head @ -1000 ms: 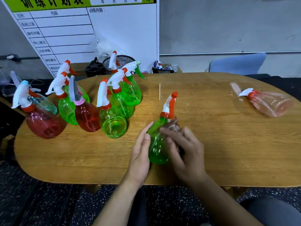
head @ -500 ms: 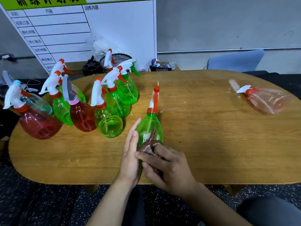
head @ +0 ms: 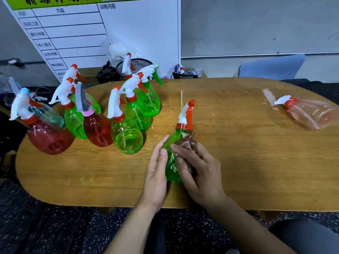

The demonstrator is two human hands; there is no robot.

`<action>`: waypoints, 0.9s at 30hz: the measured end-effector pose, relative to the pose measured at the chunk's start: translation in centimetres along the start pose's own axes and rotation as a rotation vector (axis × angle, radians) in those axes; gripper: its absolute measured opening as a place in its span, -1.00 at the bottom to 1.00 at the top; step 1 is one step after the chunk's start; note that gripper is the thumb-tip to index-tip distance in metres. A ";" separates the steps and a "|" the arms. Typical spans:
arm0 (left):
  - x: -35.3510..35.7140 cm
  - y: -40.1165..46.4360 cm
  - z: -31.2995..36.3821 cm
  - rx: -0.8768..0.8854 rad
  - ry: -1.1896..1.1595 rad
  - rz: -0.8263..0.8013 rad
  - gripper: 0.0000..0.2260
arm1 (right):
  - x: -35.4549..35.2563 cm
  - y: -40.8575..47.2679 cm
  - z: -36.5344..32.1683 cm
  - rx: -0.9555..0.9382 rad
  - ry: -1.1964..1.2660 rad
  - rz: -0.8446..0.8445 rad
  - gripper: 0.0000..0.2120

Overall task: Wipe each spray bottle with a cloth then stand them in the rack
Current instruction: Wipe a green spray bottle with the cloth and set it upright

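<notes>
One wooden table (head: 238, 162) bears a clear green spray bottle (head: 171, 162) near its front edge, lying with its red-and-white nozzle pointing away. The left hand (head: 156, 173) rests flat-fingered against it; the right hand (head: 200, 173) presses a brownish cloth (head: 188, 141) onto it, fingers curled.

1. A rounded wooden table (head: 238, 162).
2. A cluster of upright red and green spray bottles (head: 126, 136) on its left.
3. A pinkish bottle (head: 310, 112) lying far right.
4. A green bottle (head: 171, 162) near the front edge.
</notes>
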State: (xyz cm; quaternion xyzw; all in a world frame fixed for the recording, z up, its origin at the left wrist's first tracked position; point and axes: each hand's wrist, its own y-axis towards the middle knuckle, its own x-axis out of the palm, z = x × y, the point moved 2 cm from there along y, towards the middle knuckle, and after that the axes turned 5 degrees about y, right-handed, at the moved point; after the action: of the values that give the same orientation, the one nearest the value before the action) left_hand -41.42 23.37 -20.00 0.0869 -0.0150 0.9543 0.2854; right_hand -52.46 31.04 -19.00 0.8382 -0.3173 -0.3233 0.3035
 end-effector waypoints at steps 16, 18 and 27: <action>-0.6 -0.5 0.3 -0.030 -0.001 0.007 -0.24 | -0.7 1.1 1.2 0.482 0.538 0.284 -0.79; -0.6 -0.4 0.2 -0.013 0.002 -0.027 -0.16 | -0.2 1.0 1.8 0.551 0.584 0.292 -0.81; -0.2 -0.2 0.4 0.028 -0.034 -0.031 -0.44 | 0.4 0.4 1.7 0.578 0.661 0.276 -0.82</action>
State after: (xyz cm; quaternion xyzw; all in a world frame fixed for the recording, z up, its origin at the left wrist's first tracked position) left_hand -41.09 23.35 -19.64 0.1074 -0.0051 0.9483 0.2988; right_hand -53.63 29.99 -19.87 0.8966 -0.3892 0.1067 0.1823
